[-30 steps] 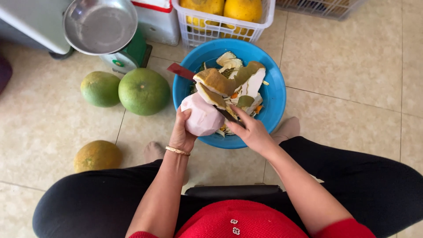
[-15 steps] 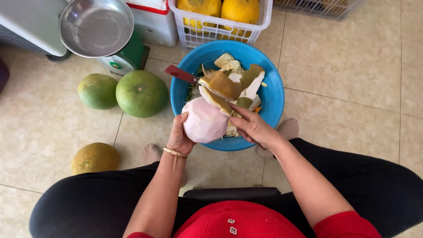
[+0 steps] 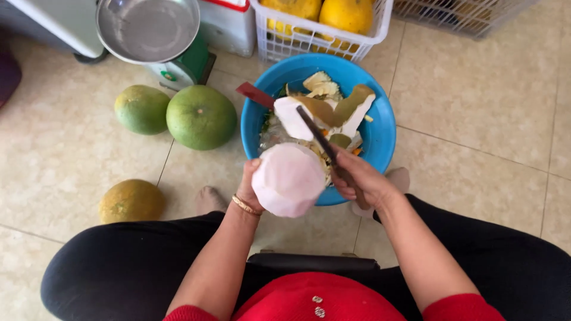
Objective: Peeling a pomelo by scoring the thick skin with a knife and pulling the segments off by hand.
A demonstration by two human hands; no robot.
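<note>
The left hand [image 3: 248,191] holds a peeled pink fruit [image 3: 288,178] from its left side, just above the near rim of a blue bowl [image 3: 380,128]. The thumb lies against the fruit's upper left edge; the other fingers are hidden behind it, so how they sit cannot be told. A gold bracelet [image 3: 246,206] circles the left wrist.

The right hand [image 3: 360,181] is just right of the fruit, its fingers curled tight around the handle of a knife [image 3: 318,135]. The dark blade points up and to the left, over the bowl, and its tip reaches a large piece of peel [image 3: 324,110] that is white on one side and green-brown on the other. More peel scraps fill the bowl, and a red-handled tool [image 3: 254,94] rests on its far left rim.

The bowl stands on a tiled floor [image 3: 476,113]. To its left lie two green fruits [image 3: 201,117] side by side, touching, and a yellowish one [image 3: 131,201] sits nearer the person's left knee. Beyond them a metal scale pan [image 3: 148,27] sits on a green base. A white basket [image 3: 297,38] holding yellow fruits stands just behind the bowl. The person sits with black-clad legs spread, one bare foot [image 3: 209,199] showing between the yellowish fruit and the bowl.
</note>
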